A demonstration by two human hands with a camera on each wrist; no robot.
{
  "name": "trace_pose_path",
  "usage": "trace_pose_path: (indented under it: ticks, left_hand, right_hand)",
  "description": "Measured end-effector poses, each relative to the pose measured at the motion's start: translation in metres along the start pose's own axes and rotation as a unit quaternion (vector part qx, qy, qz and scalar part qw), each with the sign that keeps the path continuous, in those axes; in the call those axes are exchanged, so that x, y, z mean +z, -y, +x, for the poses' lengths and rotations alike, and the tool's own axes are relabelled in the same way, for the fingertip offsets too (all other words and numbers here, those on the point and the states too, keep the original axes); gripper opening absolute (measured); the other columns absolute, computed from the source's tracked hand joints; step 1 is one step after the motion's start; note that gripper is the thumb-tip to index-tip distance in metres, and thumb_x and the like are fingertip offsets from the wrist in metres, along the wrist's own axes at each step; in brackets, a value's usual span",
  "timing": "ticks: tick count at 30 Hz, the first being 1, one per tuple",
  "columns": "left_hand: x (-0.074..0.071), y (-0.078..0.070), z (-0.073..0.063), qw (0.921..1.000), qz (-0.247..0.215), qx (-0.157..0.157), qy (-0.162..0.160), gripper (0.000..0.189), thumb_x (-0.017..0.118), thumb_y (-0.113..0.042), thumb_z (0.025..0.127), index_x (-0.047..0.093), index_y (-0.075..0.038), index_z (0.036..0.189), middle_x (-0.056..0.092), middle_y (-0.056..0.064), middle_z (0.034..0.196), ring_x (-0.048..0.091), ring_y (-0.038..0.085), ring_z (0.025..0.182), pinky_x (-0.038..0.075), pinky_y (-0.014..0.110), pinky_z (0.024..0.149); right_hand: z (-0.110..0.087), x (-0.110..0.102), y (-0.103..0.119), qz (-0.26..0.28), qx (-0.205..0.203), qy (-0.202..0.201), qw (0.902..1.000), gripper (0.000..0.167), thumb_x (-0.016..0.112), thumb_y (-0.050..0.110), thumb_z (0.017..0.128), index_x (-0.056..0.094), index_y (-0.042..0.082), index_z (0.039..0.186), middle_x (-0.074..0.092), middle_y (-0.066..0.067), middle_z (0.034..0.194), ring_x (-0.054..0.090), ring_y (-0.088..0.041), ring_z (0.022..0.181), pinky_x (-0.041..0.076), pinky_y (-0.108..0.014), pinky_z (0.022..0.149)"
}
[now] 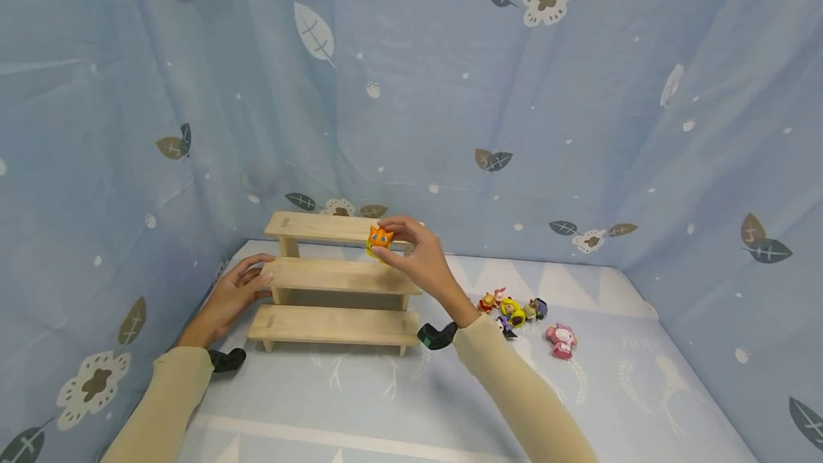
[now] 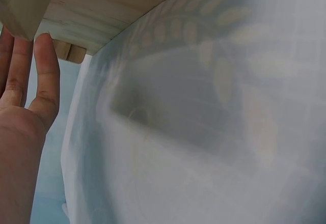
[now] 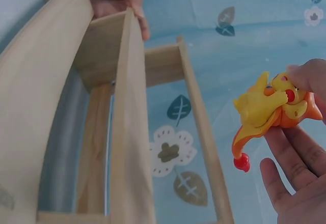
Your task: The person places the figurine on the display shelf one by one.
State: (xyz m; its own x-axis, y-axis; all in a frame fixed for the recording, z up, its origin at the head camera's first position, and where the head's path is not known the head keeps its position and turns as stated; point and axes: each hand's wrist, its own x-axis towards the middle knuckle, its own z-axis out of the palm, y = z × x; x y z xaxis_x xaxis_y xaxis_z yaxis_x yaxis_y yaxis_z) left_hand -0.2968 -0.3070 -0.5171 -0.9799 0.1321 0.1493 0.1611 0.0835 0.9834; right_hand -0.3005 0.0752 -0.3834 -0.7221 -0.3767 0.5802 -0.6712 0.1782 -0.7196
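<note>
My right hand pinches a small yellow figurine between thumb and fingers. The figurine has an orange eared hood and a red-tipped orange tail; in the head view its hood faces me. It is held in front of the top board of a three-step wooden display shelf, above the middle board. At the shelf's left side, my left hand grips the end of the middle board. Left fingertips are partly hidden behind the wood in the left wrist view.
Right of the shelf, several small figurines lie clustered on the pale patterned cloth. A pink figurine lies apart, nearer to me. Blue patterned curtains enclose the back and sides.
</note>
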Motion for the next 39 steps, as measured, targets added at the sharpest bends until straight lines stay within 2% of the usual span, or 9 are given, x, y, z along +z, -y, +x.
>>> trace_pose_path:
  ticks: [3, 9, 16, 21, 27, 31, 39]
  left_hand:
    - [0.000, 0.000, 0.000, 1.0000, 0.000, -0.003, -0.002, 0.052, 0.063, -0.025, 0.105, 0.044, -0.016, 0.153, 0.061, -0.002, 0.127, 0.063, 0.013, 0.112, 0.058, 0.036, 0.090]
    - [0.001, 0.000, -0.002, 1.0000, 0.002, -0.006, -0.004, 0.052, 0.064, -0.026, 0.105, 0.045, -0.017, 0.153, 0.060, -0.002, 0.128, 0.063, 0.013, 0.112, 0.057, 0.041, 0.092]
    - [0.003, -0.001, -0.003, 0.9999, -0.013, 0.001, 0.003, 0.054, 0.063, -0.022, 0.105, 0.042, -0.012, 0.154, 0.060, -0.001, 0.127, 0.063, 0.013, 0.111, 0.058, 0.035, 0.088]
    - [0.004, 0.000, -0.003, 1.0000, -0.008, 0.000, -0.001, 0.054, 0.063, -0.022, 0.105, 0.042, -0.013, 0.154, 0.060, -0.001, 0.127, 0.063, 0.013, 0.111, 0.058, 0.033, 0.087]
    - [0.003, 0.001, -0.001, 1.0000, 0.002, -0.005, 0.000, 0.055, 0.064, -0.026, 0.105, 0.043, -0.014, 0.154, 0.059, 0.002, 0.129, 0.063, 0.015, 0.113, 0.057, 0.043, 0.093]
    - [0.002, 0.004, -0.001, 1.0000, 0.003, -0.006, 0.003, 0.055, 0.064, -0.027, 0.105, 0.043, -0.015, 0.154, 0.060, 0.003, 0.130, 0.063, 0.015, 0.113, 0.056, 0.049, 0.095]
    - [-0.002, 0.003, 0.001, 1.0000, 0.006, 0.005, 0.002, 0.053, 0.064, -0.026, 0.105, 0.044, -0.015, 0.153, 0.059, 0.004, 0.129, 0.063, 0.015, 0.113, 0.057, 0.046, 0.093]
  right_hand:
    - [0.011, 0.009, -0.009, 0.012, -0.008, 0.008, 0.9999, 0.044, 0.081, 0.005, 0.090, 0.064, 0.006, 0.131, 0.065, -0.010, 0.127, 0.065, -0.025, 0.114, 0.052, -0.053, 0.100]
    - [0.030, 0.027, -0.012, 0.037, -0.004, 0.029, 0.9989, 0.041, 0.080, 0.013, 0.092, 0.065, 0.011, 0.131, 0.063, -0.004, 0.130, 0.063, -0.020, 0.116, 0.053, -0.048, 0.100]
    - [0.048, 0.046, -0.012, 0.048, 0.005, 0.053, 0.9974, 0.042, 0.079, 0.017, 0.094, 0.064, 0.013, 0.132, 0.064, -0.002, 0.129, 0.065, -0.017, 0.113, 0.056, -0.044, 0.098]
    - [0.060, 0.057, -0.014, 0.040, 0.011, 0.061, 0.9972, 0.043, 0.079, 0.019, 0.094, 0.064, 0.012, 0.134, 0.065, -0.001, 0.127, 0.066, -0.013, 0.111, 0.057, -0.035, 0.094]
    - [0.069, 0.071, -0.022, 0.035, 0.031, 0.075, 0.9961, 0.041, 0.077, 0.023, 0.096, 0.063, 0.017, 0.134, 0.064, 0.002, 0.129, 0.065, -0.010, 0.111, 0.056, -0.026, 0.091]
    - [0.075, 0.080, -0.024, 0.024, 0.035, 0.073, 0.9964, 0.044, 0.077, 0.023, 0.096, 0.062, 0.016, 0.136, 0.064, 0.001, 0.130, 0.065, -0.011, 0.112, 0.056, -0.025, 0.090]
    - [0.087, 0.089, -0.025, 0.019, 0.038, 0.069, 0.9967, 0.044, 0.077, 0.021, 0.096, 0.062, 0.016, 0.137, 0.064, -0.001, 0.131, 0.065, -0.009, 0.111, 0.057, -0.023, 0.088]
